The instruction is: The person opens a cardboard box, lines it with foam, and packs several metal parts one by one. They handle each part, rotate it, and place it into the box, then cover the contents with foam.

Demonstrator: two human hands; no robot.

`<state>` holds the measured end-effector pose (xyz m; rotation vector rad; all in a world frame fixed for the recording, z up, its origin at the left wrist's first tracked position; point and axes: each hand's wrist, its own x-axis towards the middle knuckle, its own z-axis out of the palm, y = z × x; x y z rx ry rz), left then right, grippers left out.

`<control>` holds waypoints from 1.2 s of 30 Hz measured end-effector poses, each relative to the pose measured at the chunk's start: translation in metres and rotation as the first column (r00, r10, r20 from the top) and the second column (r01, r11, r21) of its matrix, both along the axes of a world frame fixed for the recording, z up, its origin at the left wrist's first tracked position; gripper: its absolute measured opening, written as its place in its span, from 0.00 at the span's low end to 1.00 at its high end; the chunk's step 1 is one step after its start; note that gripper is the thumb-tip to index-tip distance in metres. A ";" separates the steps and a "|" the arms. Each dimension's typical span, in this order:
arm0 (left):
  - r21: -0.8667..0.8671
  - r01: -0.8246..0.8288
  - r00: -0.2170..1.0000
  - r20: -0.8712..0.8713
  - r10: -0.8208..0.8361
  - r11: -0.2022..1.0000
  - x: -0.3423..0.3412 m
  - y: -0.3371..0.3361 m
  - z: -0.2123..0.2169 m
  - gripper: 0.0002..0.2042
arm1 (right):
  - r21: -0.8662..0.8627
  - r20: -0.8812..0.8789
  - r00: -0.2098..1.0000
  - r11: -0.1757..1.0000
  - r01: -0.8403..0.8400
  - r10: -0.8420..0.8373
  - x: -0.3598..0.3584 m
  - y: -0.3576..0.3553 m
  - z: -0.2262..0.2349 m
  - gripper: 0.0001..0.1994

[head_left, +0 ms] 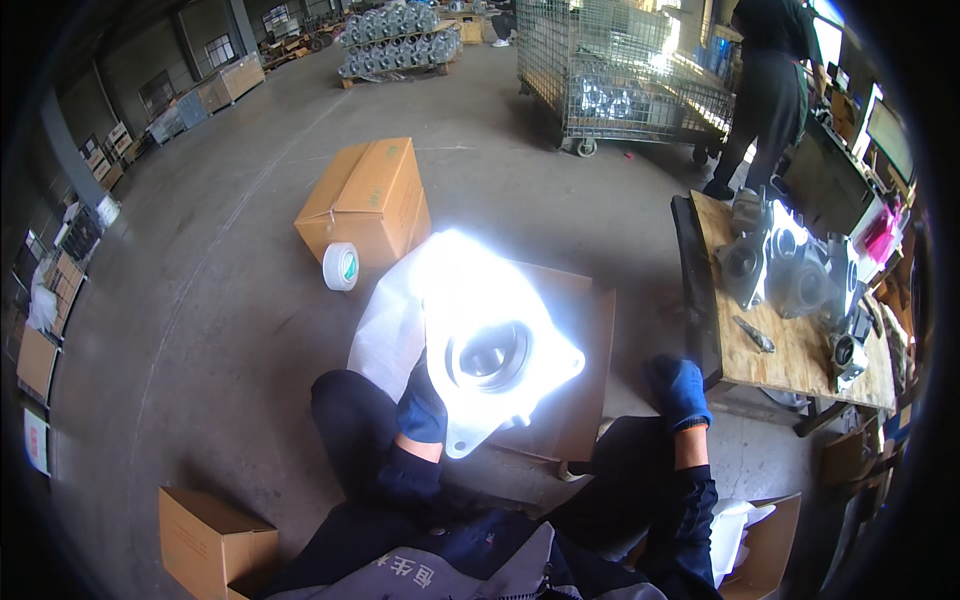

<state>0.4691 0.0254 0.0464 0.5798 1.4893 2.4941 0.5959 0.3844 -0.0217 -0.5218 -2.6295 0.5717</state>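
A silver metal casting (pixel 545 375) with a round bore and flange ears is held up in front of me, its upper part washed out by glare. My left hand (pixel 422 408), in a blue glove, grips its left edge; the casting hides most of the fingers. White wrapping (pixel 385 335) hangs at the casting's left side. Behind and below the casting stands an open cardboard box (pixel 585 400). My right hand (pixel 682 393), also blue-gloved, is off to the right by the workbench corner, apart from the casting. Its fingers are in shadow and hard to read.
A wooden-topped workbench (pixel 735 360) at right bears several metal castings (pixel 800 270). A closed carton (pixel 365 195) with a tape roll (pixel 341 266) stands ahead. Open cartons (pixel 205 540) flank me. Farther off are a wire cage cart (pixel 625 85), a standing person (pixel 770 90) and stacked castings (pixel 400 45).
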 end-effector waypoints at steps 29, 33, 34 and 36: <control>0.573 0.189 0.868 0.282 -0.408 0.798 -0.066 0.006 -0.095 0.29 | 0.111 0.621 0.775 0.992 0.062 -0.118 -0.025 -0.111 -0.014 0.44; 0.583 0.002 0.613 0.641 -0.461 0.813 -0.098 0.037 -0.093 0.38 | 0.285 0.575 0.770 0.950 0.129 -0.277 -0.027 -0.109 -0.028 0.44; 0.615 -0.010 0.534 0.669 -0.516 0.788 -0.104 0.047 -0.090 0.37 | 0.331 0.541 0.778 0.931 0.151 -0.319 -0.026 -0.107 -0.031 0.44; 0.637 -0.041 0.426 0.708 -0.564 0.770 -0.118 0.058 -0.102 0.34 | 0.181 0.602 0.739 0.953 0.243 -0.303 -0.027 -0.103 -0.039 0.42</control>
